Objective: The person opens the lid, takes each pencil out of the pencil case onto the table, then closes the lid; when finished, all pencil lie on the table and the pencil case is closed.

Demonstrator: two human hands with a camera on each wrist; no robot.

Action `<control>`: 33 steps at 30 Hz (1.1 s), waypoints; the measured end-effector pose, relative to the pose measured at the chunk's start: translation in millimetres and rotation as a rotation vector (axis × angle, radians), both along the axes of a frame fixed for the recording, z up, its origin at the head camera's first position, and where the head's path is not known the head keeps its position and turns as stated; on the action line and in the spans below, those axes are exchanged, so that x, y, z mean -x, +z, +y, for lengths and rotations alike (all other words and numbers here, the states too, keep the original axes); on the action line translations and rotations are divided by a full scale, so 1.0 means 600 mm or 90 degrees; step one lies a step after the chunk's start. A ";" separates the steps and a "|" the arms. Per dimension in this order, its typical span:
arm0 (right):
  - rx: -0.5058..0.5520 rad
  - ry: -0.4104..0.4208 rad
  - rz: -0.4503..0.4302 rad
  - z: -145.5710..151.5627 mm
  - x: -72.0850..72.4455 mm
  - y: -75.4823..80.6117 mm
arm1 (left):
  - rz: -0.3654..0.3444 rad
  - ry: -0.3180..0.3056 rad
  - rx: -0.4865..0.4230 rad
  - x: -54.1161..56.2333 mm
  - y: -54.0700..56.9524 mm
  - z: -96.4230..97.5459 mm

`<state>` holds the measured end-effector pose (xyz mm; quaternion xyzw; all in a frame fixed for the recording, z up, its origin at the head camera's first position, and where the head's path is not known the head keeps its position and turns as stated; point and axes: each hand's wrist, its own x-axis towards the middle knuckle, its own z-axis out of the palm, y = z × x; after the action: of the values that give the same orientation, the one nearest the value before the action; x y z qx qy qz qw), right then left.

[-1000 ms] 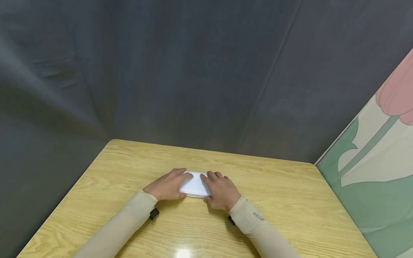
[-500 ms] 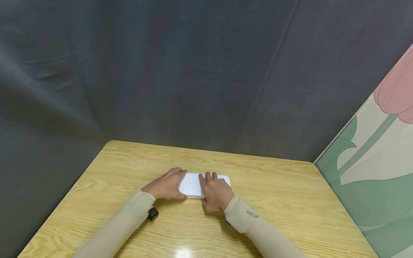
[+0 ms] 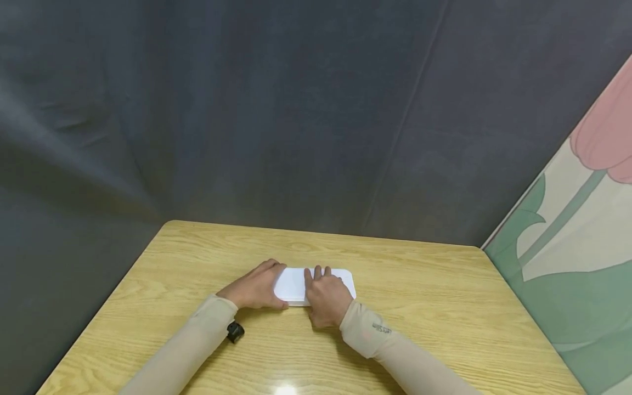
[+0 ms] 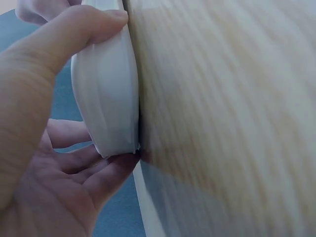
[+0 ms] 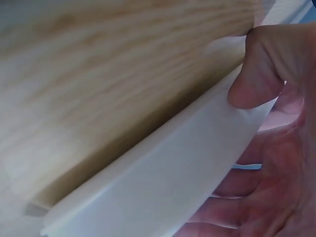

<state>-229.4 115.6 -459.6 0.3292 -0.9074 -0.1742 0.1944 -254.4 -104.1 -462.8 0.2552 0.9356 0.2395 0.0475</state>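
A white, flat, oblong case [image 3: 290, 283] with rounded corners lies crosswise on the wooden table. My left hand [image 3: 254, 287] grips its left end; in the left wrist view the thumb [image 4: 94, 25] presses the near side wall and the fingers wrap the end. Over the middle of the case is my right hand [image 3: 328, 299], its fingers spread across the top. The right wrist view has that thumb [image 5: 256, 81] against the case's long side [image 5: 153, 173], with the other fingers on the far side. The right hand hides part of the lid.
The wooden table [image 3: 424, 307] has a dark grey curtain [image 3: 296, 120] behind it and along its left. A cloth printed with a tulip [image 3: 587, 230] hangs on the right. A black wrist device [image 3: 235, 332] sits under the left sleeve cuff.
My right hand has slid left from the case's right end to its middle, uncovering that end. The left hand keeps its hold at the left end.
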 end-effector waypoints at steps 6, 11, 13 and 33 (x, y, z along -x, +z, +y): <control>0.003 0.019 -0.013 0.000 0.000 0.012 | 0.004 0.001 -0.017 -0.001 -0.003 -0.002; 0.024 0.053 -0.028 0.007 0.003 0.024 | -0.012 0.007 -0.029 -0.001 -0.007 -0.005; 0.026 0.059 -0.033 0.015 0.004 0.026 | -0.024 0.006 -0.036 0.000 -0.013 -0.008; 0.343 0.104 -0.324 0.156 0.021 0.035 | -0.129 0.069 -0.108 -0.010 -0.015 -0.046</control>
<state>-241.8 209.2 -438.5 0.3704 -0.9107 0.1739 0.0558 -248.2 -131.9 -472.0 0.1815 0.9148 0.3444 0.1073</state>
